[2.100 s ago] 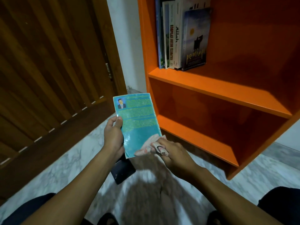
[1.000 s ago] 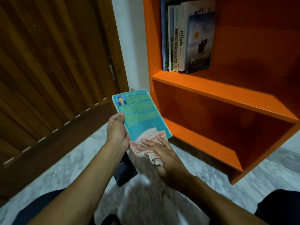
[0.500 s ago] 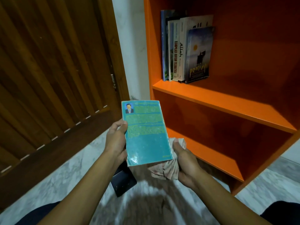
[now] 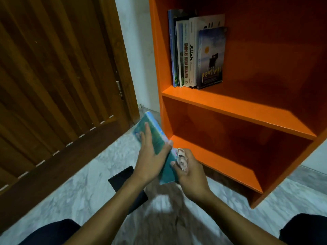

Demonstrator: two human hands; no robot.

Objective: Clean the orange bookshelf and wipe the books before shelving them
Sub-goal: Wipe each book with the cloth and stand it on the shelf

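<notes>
I have 1 teal book (image 4: 155,138) tilted between my 2 hands, low in front of the orange bookshelf (image 4: 230,106); my left hand (image 4: 150,156) lies on its cover with fingers straight and spread, thumb hooked round the edge. My right hand (image 4: 191,170) curls round 1 bunched cloth (image 4: 181,159) and touches the book's lower corner. About 5 books (image 4: 196,52) stand upright at the left of the upper shelf, and 1 dark flat object (image 4: 127,184) lies on the marble floor (image 4: 88,191) under my left wrist.
</notes>
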